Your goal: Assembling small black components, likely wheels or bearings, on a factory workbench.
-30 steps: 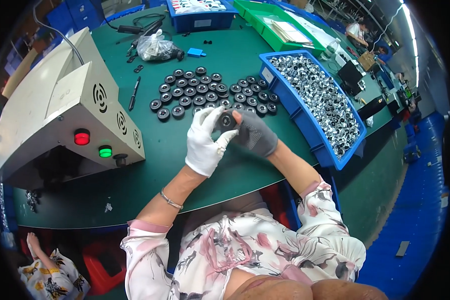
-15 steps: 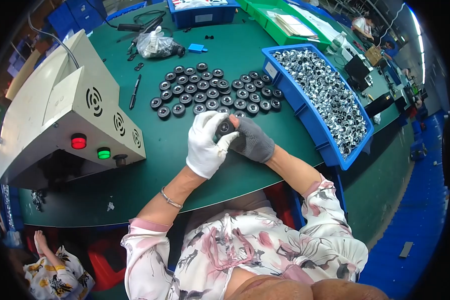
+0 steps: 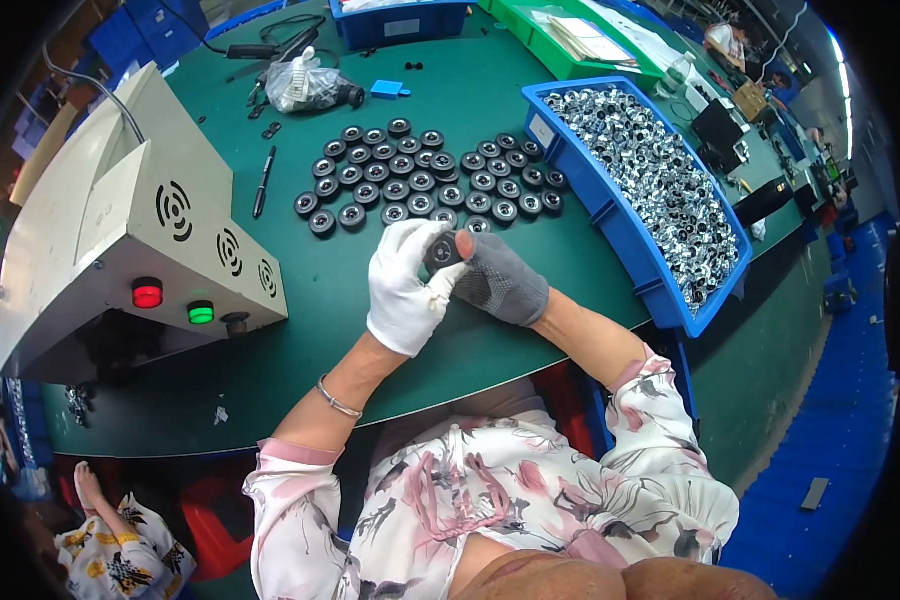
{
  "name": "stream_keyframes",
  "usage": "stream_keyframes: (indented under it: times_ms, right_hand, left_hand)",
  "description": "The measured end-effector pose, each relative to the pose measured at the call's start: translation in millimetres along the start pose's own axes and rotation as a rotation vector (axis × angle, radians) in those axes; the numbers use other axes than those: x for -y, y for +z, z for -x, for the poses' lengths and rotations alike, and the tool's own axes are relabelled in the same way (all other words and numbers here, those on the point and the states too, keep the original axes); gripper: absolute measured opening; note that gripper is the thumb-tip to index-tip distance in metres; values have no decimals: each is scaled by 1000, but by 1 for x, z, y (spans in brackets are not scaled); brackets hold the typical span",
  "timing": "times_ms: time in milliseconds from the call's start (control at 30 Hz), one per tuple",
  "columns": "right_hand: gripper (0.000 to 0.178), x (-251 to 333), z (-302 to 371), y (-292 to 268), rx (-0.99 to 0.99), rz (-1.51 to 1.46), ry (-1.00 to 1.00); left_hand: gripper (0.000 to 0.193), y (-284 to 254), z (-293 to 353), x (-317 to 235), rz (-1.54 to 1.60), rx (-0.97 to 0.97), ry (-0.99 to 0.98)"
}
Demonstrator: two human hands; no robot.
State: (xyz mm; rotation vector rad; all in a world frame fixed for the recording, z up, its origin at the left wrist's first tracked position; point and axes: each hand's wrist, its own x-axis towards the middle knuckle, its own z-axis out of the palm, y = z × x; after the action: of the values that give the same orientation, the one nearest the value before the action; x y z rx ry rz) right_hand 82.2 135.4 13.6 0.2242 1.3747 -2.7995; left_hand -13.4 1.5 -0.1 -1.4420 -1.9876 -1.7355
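Just this side of the bunch of black wheels, both hands grip one small round wheel, face up: white-gloved left hand on its left, gray-gloved right hand on its right.

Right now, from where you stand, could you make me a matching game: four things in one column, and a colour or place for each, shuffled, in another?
Things:
1. Left hand
2. Held disc
3. Pen
4. Right hand

Colours and places:
A. On the table, right of the pale machine
B. In a grey glove
C. In a white glove
D. Black, between the hands

Pairs: 1-C, 2-D, 3-A, 4-B.
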Motion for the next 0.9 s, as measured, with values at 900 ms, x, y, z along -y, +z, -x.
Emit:
stream_keyframes:
  times_ms: [900]
  right_hand:
    - [30, 0, -5, -16, -182, 895, -551]
  left_hand:
    - [36, -2, 12, 11, 1486, 20, -966]
